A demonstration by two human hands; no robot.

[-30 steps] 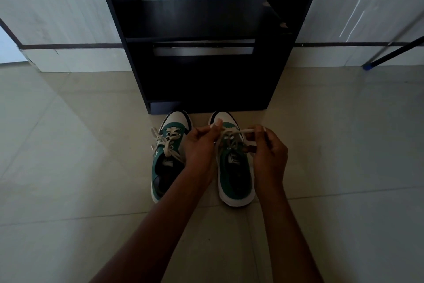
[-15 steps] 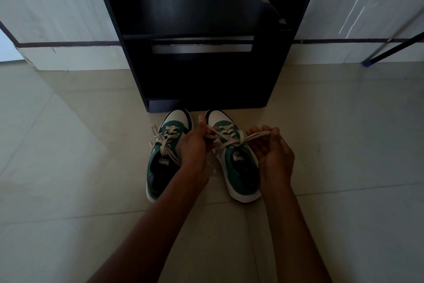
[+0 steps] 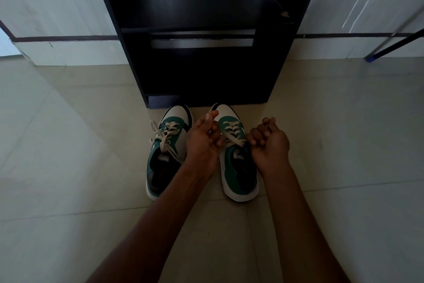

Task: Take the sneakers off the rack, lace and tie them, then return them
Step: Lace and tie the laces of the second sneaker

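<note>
Two green and white sneakers stand side by side on the floor, toes toward the rack. The left sneaker (image 3: 164, 154) has its white lace tied in a loose bow. The right sneaker (image 3: 237, 163) has its white lace (image 3: 234, 138) drawn across the tongue between my hands. My left hand (image 3: 203, 143) pinches one lace end at the shoe's left side, thumb raised near the toe. My right hand (image 3: 270, 143) is curled, palm up, closed on the other end at the shoe's right side. The black rack (image 3: 197, 53) stands just behind the shoes.
The rack's shelves (image 3: 195, 7) hold nothing that I can see. Pale floor tiles (image 3: 68, 168) spread on both sides. A white wall with a dark stripe (image 3: 57, 38) runs behind. A thin dark pole with a blue tip (image 3: 371, 58) leans at the far right.
Both hands dropped lower and spread apart, pulling the right sneaker's lace down from above the toe to across the tongue. The right hand turned palm up and curled.
</note>
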